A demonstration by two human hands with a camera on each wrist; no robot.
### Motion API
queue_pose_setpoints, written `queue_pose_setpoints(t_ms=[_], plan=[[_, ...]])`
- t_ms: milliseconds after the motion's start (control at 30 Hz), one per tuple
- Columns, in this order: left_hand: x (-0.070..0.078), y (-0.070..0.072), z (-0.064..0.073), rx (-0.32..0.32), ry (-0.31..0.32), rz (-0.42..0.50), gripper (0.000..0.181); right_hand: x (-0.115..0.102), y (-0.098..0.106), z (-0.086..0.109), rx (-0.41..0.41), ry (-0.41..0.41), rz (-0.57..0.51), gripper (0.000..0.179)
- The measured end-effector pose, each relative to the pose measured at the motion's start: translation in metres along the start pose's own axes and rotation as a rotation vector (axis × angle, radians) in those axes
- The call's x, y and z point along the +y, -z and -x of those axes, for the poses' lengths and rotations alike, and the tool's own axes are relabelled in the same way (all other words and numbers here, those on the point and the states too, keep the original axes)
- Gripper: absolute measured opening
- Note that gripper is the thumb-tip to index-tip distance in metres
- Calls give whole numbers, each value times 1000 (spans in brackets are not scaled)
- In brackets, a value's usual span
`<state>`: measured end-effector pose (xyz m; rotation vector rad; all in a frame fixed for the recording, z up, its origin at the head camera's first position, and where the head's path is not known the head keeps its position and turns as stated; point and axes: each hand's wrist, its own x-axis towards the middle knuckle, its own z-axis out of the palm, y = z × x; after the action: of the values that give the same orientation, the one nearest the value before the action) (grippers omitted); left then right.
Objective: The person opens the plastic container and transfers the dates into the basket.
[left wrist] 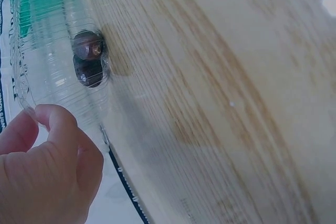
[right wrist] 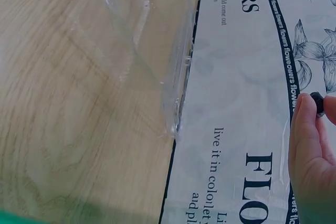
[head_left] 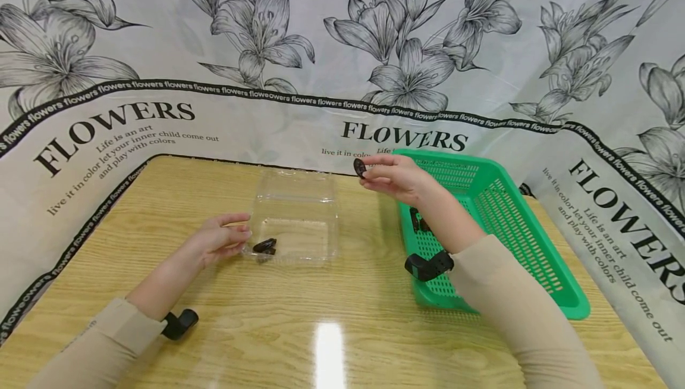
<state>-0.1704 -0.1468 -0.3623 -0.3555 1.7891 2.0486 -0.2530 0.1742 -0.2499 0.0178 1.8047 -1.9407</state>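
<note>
My left hand [head_left: 222, 240] pinches the left rim of a clear plastic clamshell box [head_left: 299, 240], its lid folded back towards the wall. In the box's near left corner lie a few dark, glossy oval pieces [head_left: 265, 246], possibly dates; two show through the plastic in the left wrist view. Held up between the thumb and fingers of my right hand [head_left: 398, 178] is another dark oval piece [head_left: 359, 168], above the table between box and basket. More dark pieces [head_left: 416, 220] lie in the green basket [head_left: 540, 252], partly covered by the right forearm.
The wooden table [head_left: 267, 329] carries the box left of middle and the basket on the right. A flower-printed sheet [head_left: 278, 121] stands round the back and sides. Black devices [head_left: 181, 323] are strapped to both wrists.
</note>
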Motion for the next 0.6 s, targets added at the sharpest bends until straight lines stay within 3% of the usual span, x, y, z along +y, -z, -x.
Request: queue_pose_setpoints(t_ms=[367, 600], plan=[[0, 0, 1, -1, -8, -1, 61, 1, 27, 13, 26, -17, -41, 51], [-2, 0, -1, 3, -12, -15, 61, 4, 41, 20, 32, -24, -86, 39]])
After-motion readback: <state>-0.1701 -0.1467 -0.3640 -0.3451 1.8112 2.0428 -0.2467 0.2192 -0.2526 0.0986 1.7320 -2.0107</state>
